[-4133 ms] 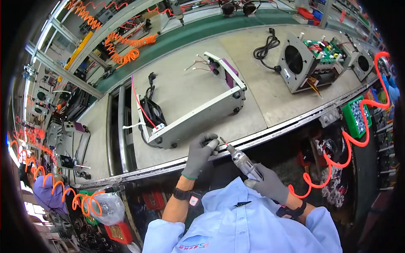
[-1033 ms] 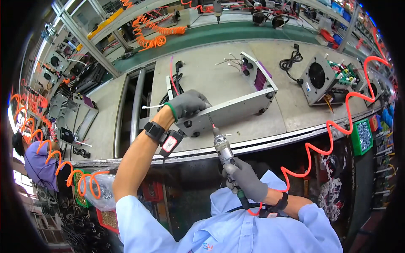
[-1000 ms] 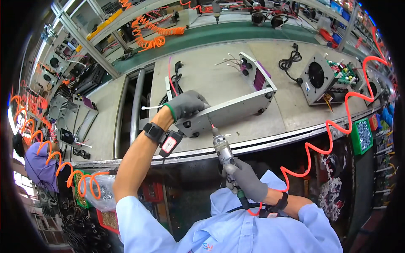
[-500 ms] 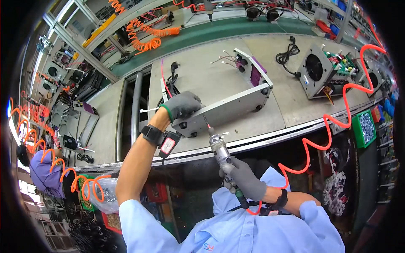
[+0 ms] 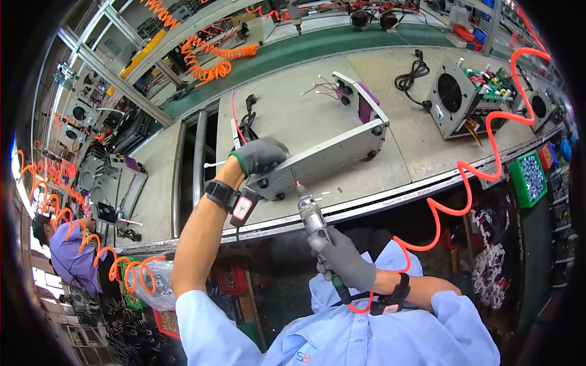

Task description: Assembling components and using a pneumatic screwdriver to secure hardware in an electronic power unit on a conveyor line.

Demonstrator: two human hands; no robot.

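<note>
Item: grey metal chassis (image 5: 326, 155), long open-topped box, lying on the grey surface (image 5: 390, 177) near its front edge, purple panel at the far end.

My left hand (image 5: 262, 155), grey glove: grip clamped over the chassis's near left corner, fingers curled on top of the corner, pressing it down. A wrist strap with a tag sits just behind the glove.

My right hand (image 5: 345, 259), grey glove: grip closed around the handle of a pneumatic screwdriver (image 5: 314, 219). Tool held in front of the chassis, bit pointing up and away from me, tip touching the chassis's front face close to my left hand.

Orange coiled air hose (image 5: 476, 165): runs from the screwdriver's base, right of the chassis, up past the surface's front edge.

Second unit with round fan (image 5: 461, 100): on the surface, well right of the chassis.

Black coiled cord (image 5: 412, 73): beyond the chassis, between it and the fan unit.

Green bin of small parts (image 5: 530, 178): below the surface's edge, far right of the chassis.
</note>
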